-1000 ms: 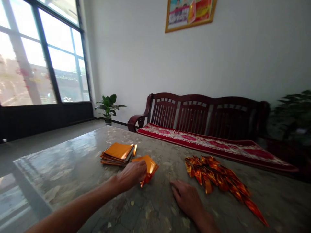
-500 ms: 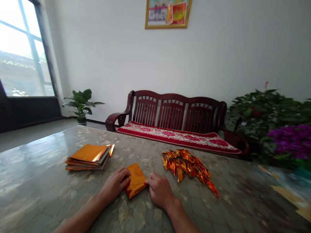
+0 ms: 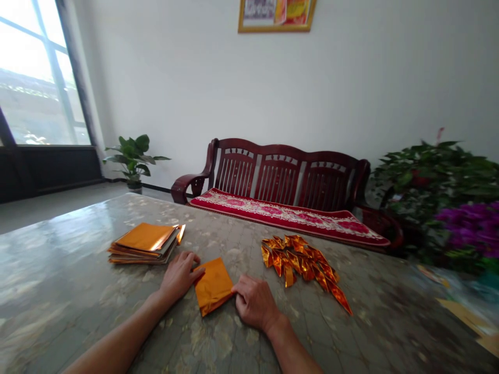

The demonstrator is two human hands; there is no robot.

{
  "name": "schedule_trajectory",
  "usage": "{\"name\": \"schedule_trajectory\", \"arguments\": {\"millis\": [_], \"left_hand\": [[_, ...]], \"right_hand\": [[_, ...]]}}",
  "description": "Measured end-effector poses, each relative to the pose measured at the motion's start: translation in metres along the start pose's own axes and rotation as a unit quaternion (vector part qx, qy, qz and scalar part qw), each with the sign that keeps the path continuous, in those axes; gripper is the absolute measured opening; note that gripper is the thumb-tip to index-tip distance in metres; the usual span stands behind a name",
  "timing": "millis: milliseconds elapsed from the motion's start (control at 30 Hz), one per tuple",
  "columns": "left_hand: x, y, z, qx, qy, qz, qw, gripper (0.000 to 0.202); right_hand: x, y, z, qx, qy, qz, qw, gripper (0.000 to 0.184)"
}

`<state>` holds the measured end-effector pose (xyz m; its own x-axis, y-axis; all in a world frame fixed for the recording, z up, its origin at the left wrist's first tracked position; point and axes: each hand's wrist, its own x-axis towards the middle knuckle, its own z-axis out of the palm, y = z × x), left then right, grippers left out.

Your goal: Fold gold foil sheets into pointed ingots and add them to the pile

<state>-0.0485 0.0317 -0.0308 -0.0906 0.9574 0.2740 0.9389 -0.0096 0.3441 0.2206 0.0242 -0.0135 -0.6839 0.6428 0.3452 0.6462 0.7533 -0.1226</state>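
A single orange foil sheet (image 3: 212, 285) lies flat on the marbled table (image 3: 78, 280) between my hands. My left hand (image 3: 178, 275) rests on the table with its fingertips pinching the sheet's left edge. My right hand (image 3: 255, 302) is curled, its fingers pressed on the sheet's right corner. A stack of orange sheets (image 3: 145, 242) sits just left of my left hand. A pile of folded shiny gold-orange pieces (image 3: 302, 265) lies to the right of my right hand.
Beyond the table stands a dark wooden bench (image 3: 280, 179) with a red patterned cushion (image 3: 288, 217). A potted plant (image 3: 134, 156) is by the window at left. Green plants with purple flowers (image 3: 448, 202) crowd the right side. Yellow paper (image 3: 471, 319) lies at the table's right edge.
My left hand carried one sheet from beside the stack to the table in front of me. My right hand came in to its right edge. The view swung right.
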Motion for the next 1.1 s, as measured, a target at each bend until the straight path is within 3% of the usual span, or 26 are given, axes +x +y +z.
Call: {"name": "schedule_trajectory", "arguments": {"millis": [133,333,767,900,1100], "left_hand": [[-0.001,0.003,-0.003,0.004,-0.008,0.007,1.0,0.019],[-0.004,0.01,-0.006,0.023,-0.007,-0.007,1.0,0.035],[-0.003,0.019,-0.011,-0.03,-0.046,-0.017,0.998,0.011],[-0.003,0.017,-0.013,-0.05,-0.054,-0.021,0.997,0.02],[-0.005,0.014,-0.017,-0.061,-0.068,-0.026,0.995,0.006]], "right_hand": [[0.0,-0.001,0.0,0.001,0.004,-0.002,1.0,0.02],[-0.001,-0.001,0.0,0.009,0.01,-0.009,1.0,0.017],[-0.003,-0.003,-0.005,0.048,0.008,-0.02,0.999,0.018],[-0.004,-0.003,-0.006,0.056,-0.001,-0.015,0.998,0.022],[-0.004,-0.002,-0.006,0.053,0.001,-0.009,0.999,0.019]]}}
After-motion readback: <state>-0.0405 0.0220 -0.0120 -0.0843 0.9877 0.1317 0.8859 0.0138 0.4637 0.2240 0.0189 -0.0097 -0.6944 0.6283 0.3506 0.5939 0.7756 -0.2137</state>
